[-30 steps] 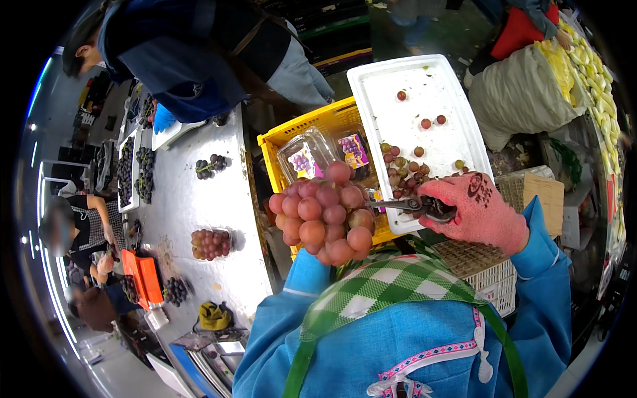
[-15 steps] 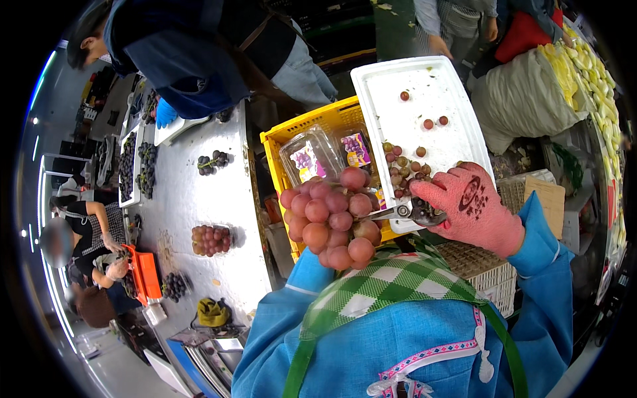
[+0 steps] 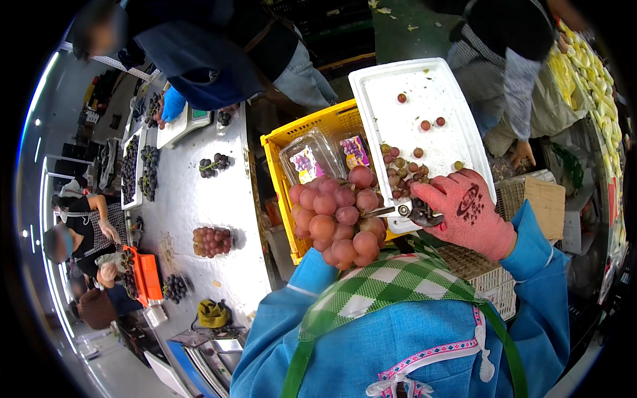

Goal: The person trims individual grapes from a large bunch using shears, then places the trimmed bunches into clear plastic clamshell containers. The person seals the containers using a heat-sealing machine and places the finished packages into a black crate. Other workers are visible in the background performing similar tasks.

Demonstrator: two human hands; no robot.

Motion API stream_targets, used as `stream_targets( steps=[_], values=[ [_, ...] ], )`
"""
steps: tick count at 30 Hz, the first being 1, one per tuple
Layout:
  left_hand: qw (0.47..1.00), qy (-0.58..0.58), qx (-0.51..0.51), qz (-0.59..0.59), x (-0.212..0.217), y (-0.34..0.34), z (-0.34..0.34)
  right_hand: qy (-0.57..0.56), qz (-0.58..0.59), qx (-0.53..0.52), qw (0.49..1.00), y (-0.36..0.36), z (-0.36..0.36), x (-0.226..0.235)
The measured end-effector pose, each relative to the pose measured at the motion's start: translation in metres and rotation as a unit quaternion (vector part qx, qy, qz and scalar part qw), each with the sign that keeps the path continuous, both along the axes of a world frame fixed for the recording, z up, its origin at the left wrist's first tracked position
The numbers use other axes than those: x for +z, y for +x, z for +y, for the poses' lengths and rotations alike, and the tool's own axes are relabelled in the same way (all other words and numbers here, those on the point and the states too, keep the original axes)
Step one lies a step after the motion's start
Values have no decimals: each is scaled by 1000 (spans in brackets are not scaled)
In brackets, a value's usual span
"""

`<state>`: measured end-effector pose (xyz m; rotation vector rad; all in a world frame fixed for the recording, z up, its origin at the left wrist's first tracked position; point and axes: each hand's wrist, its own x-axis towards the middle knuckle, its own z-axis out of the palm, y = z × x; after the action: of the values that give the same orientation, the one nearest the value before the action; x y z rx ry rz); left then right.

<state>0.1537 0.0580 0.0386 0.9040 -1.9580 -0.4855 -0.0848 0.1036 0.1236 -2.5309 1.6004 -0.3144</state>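
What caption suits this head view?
Right hand in a pink glove trims a red grape bunch with snips above a white tray.

You're in bright blue sleeves, a green-and-white checked apron with pink trim, a pink glove on your right hand (image 3: pixel 468 212)

Long steel table (image 3: pixel 199 199), dark concrete floor (image 3: pixel 398 33), left-side strip lights (image 3: pixel 33 106)

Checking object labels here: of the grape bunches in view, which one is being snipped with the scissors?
The red grape bunch held up over the yellow crate; the scissors in the gloved right hand point into it. The other bunches lie untouched on the metal table.
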Motion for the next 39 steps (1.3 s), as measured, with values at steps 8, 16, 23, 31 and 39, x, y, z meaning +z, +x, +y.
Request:
stream_targets(
  steps=[8, 16, 23, 31, 39],
  values=[
    [995, 84, -4, -53, 14, 0, 3, 12, -4, -23, 1000, -3, 7, -10],
    [982, -181, 60, -6, -12, -19, -22, 18, -102, -89, 991, -20, 6, -13],
    [941, -335, 44, 23, -10, -28, -25, 33, -102, -25, 994, -40, 10, 11],
    [883, -267, 81, 377, 12, -87, -46, 40, 6, 47, 998, -55, 8, 39],
    [469, 715, -197, 480, 37, -18, -2, -1, 134, 101, 986, -58, 4, 62]
  ],
)
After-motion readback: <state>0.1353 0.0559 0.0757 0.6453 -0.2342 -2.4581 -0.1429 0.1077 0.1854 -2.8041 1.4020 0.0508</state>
